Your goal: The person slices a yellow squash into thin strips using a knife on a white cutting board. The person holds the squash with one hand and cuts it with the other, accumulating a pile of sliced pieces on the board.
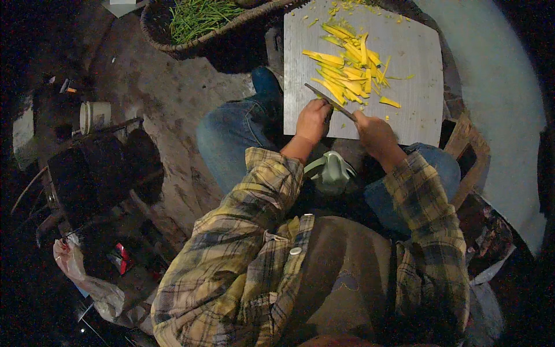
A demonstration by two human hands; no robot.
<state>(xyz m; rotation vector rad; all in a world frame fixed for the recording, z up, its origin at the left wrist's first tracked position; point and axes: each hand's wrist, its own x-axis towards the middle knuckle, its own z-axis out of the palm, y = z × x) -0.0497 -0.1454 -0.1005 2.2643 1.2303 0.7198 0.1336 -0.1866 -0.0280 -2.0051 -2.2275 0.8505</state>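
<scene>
A pale board [416, 78] lies before me, with a pile of yellow vegetable strips [347, 73], some edged in green, across its middle. My right hand [377, 134] grips a knife [331, 102] by its handle near the board's front edge. The dark blade slants up and to the left, close to the fingers of my left hand [311, 119]. Those fingers are bent down at the board beside the blade, over a small piece that is mostly hidden. Small yellow bits [387, 117] are scattered around the pile.
A woven basket [190, 47] holding long green stalks [201, 17] stands at the upper left. A pale green object with straps [334, 173] sits between my knees. To the left are a white container [95, 117] and a dark chair-like object [91, 167]. A wooden frame [468, 143] stands right of the board.
</scene>
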